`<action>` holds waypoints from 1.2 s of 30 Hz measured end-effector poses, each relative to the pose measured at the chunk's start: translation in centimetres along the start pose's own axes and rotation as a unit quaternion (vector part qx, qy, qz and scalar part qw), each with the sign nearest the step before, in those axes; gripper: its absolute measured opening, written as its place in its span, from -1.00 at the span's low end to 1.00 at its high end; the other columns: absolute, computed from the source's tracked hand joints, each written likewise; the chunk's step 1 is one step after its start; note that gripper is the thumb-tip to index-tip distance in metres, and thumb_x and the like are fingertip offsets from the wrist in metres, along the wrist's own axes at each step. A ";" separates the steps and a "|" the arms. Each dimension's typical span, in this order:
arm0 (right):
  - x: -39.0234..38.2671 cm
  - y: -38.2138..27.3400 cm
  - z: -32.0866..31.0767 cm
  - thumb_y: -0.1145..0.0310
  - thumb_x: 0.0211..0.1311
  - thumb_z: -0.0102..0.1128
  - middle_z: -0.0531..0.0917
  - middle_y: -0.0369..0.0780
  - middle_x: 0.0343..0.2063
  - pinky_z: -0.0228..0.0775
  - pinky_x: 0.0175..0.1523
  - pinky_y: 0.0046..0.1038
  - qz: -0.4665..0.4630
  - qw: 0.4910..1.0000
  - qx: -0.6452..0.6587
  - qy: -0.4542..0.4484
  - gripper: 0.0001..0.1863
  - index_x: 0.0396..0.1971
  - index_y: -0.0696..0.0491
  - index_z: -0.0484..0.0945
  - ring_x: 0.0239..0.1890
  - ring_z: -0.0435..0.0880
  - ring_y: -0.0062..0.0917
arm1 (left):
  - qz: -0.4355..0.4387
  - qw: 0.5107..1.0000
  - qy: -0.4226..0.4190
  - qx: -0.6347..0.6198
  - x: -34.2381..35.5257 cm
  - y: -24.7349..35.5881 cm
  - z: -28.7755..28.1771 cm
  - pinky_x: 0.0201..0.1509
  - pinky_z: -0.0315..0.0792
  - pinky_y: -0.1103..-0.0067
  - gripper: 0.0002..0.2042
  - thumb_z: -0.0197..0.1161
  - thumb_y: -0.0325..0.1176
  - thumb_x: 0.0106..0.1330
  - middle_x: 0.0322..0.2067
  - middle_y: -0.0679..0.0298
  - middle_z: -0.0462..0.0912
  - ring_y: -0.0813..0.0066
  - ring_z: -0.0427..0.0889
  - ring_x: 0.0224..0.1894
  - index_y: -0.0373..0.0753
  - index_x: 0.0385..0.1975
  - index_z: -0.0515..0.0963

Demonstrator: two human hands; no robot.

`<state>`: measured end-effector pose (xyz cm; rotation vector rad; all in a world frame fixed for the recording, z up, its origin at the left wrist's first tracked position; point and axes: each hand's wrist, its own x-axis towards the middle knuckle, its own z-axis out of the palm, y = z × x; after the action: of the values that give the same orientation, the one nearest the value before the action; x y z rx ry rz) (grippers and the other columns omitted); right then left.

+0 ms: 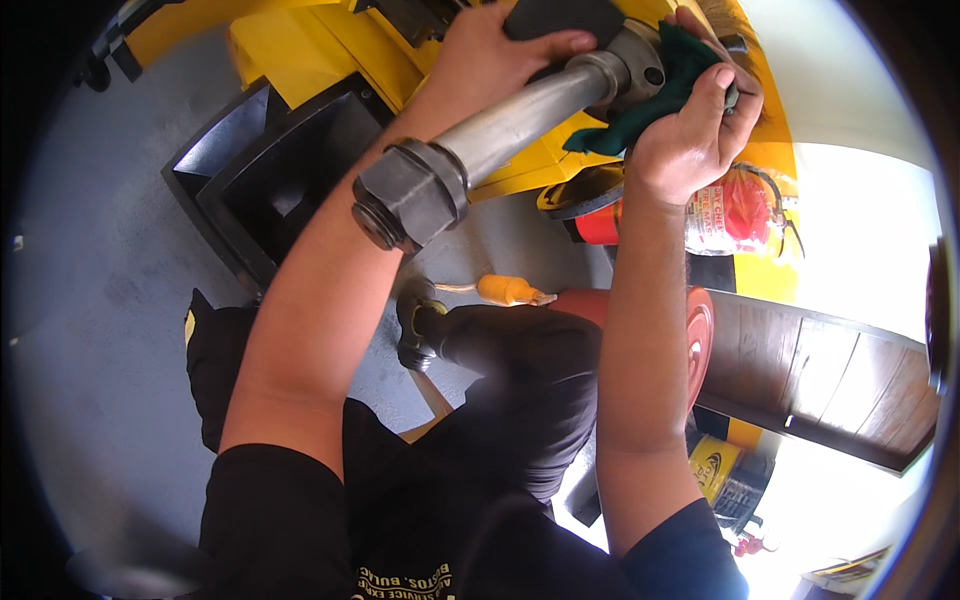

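Note:
A thick steel shaft (535, 115) runs slantwise across the upper middle, with a large dark hex nut (412, 190) on its near end. Its far end meets a round metal collar (638, 68). My right hand (690, 135) is closed on a dark green cloth (655, 105), which is pressed against the right side of the collar. Behind the shaft, my left hand (505, 50) grips a dark grey block (565, 20), its thumb lying along the block's lower edge. The rest of its fingers are mostly hidden.
Yellow machine panels (330, 50) fill the top. A black open bin (295, 170) stands at left. An orange bottle-shaped object (505, 290) lies on the grey floor (110, 330). A fire extinguisher (735, 210) and wooden boards (810, 365) are at right.

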<state>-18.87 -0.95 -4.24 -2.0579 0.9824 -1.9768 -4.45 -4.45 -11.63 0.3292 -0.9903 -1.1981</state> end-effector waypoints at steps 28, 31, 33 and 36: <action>-0.3 -0.5 0.8 0.37 0.60 -0.17 0.65 0.18 0.03 0.43 0.35 -0.15 0.012 1.000 -0.008 0.016 -0.80 -0.04 0.20 0.33 0.11 0.67 -0.13 | -0.150 0.989 0.009 0.010 -0.4 -1.0 0.0 -0.32 0.61 0.62 -0.61 0.54 -0.11 0.26 -0.38 0.24 0.78 0.55 0.74 -0.41 -0.34 -0.16 0.71; -0.3 -0.5 0.6 0.36 0.60 -0.17 0.65 0.18 0.03 0.44 0.34 -0.16 0.003 1.000 -0.017 0.016 -0.80 -0.04 0.20 0.33 0.11 0.67 -0.14 | -0.150 0.988 0.045 0.000 -1.5 0.0 0.6 -0.38 0.61 0.64 -0.59 0.54 -0.06 0.24 -0.44 0.24 0.78 0.56 0.74 -0.48 -0.32 -0.19 0.72; -0.3 -0.7 0.5 0.34 0.60 -0.16 0.65 0.18 0.02 0.46 0.32 -0.18 -0.010 0.999 -0.043 0.018 -0.78 -0.04 0.21 0.32 0.09 0.67 -0.15 | -0.181 0.983 0.035 -0.016 -2.6 -0.9 1.0 -0.35 0.64 0.61 -0.56 0.53 -0.04 0.24 -0.42 0.21 0.78 0.55 0.75 -0.46 -0.34 -0.17 0.70; -0.2 -0.7 0.3 0.34 0.60 -0.16 0.65 0.17 0.03 0.47 0.31 -0.19 -0.010 0.999 -0.032 0.009 -0.79 -0.04 0.20 0.32 0.09 0.67 -0.15 | -0.171 0.985 0.017 -0.017 -0.5 -0.8 0.4 -0.37 0.64 0.63 -0.60 0.53 -0.07 0.25 -0.43 0.20 0.79 0.55 0.77 -0.45 -0.33 -0.21 0.71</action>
<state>-18.27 -0.39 -4.09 -2.0935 1.0459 -2.0026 -5.29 -4.21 -12.19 0.5059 -0.9054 -1.5127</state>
